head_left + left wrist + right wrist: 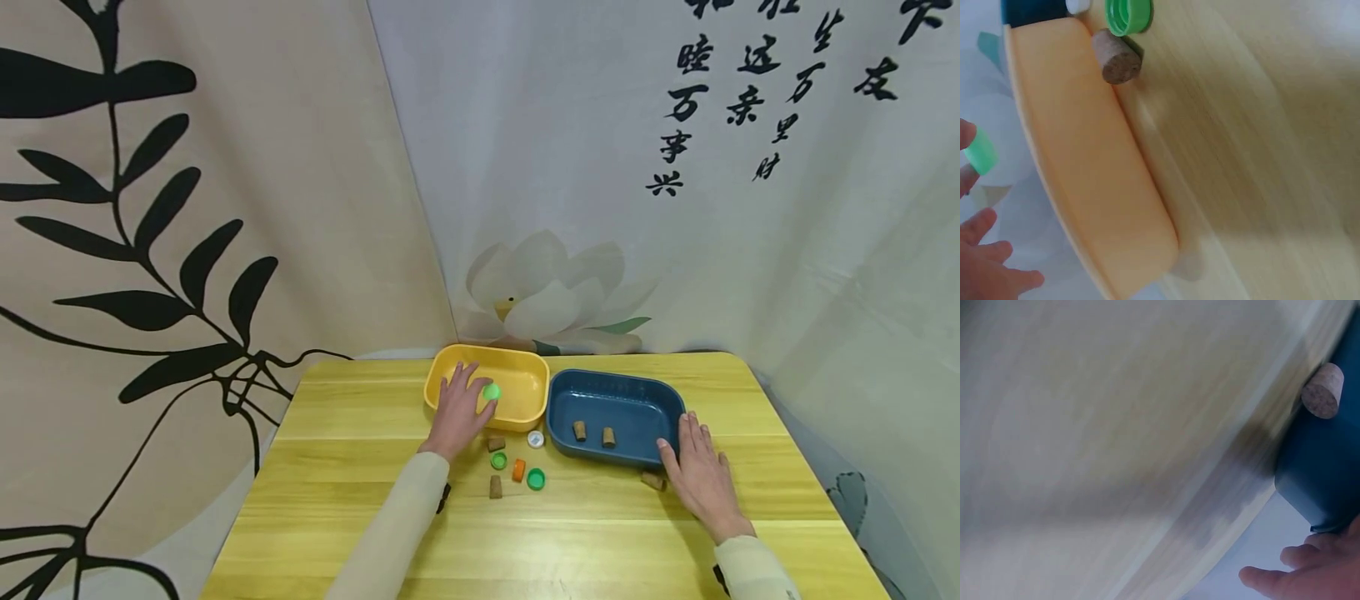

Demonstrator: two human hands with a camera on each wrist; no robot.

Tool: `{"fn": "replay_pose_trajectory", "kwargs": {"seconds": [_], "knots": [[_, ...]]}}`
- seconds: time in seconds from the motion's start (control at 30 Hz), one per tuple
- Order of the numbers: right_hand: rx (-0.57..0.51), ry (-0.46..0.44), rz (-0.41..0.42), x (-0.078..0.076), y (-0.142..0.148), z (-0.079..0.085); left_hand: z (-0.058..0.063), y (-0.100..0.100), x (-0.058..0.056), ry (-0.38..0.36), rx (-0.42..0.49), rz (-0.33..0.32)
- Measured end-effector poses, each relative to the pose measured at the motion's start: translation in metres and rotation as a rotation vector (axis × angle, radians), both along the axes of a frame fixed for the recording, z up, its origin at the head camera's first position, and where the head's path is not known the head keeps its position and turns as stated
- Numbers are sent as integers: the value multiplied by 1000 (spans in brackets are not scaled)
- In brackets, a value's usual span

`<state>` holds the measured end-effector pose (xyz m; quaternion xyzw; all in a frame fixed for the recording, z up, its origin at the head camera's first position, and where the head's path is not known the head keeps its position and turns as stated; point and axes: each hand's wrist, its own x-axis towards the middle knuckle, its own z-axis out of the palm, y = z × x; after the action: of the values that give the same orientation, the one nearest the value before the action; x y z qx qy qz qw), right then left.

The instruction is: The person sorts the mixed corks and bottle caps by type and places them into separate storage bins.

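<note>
My left hand (455,417) is over the yellow tray (517,387), pinching a light green bottle cap (491,392) between thumb and finger. The left wrist view shows the same cap (982,152) held beyond the tray's rim, with the other fingers spread. At the right end of the blue tray (637,404), my right hand (703,475) rests at the rim with its fingers extended. Two cork stoppers (608,437) stand inside the blue tray. Another cork (653,481) lies on the table against that tray's near side, close to the right hand.
In front of the trays, a white cap (536,439), two green caps (536,478), an orange cap (519,470) and two corks (496,487) lie on the wooden table (585,550). Behind the table's far edge hangs a printed cloth (525,150).
</note>
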<state>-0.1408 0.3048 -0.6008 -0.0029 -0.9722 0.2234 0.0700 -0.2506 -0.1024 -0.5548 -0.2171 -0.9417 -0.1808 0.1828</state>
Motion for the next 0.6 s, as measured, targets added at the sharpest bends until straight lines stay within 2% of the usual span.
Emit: {"fn": "replay_pose_trajectory", "kwargs": {"seconds": [0.13, 0.33, 0.5, 0.6], "knots": [[-1, -5, 0, 0, 1, -1, -4, 10, -11, -88, -25, 40], [0, -8, -3, -1, 2, -2, -14, 19, -24, -160, -60, 90], [0, -17, -1, -1, 1, -1, -16, 22, -25, -208, -105, 120], [0, -15, -4, -1, 1, 0, -15, 20, -22, -209, -121, 125]]}}
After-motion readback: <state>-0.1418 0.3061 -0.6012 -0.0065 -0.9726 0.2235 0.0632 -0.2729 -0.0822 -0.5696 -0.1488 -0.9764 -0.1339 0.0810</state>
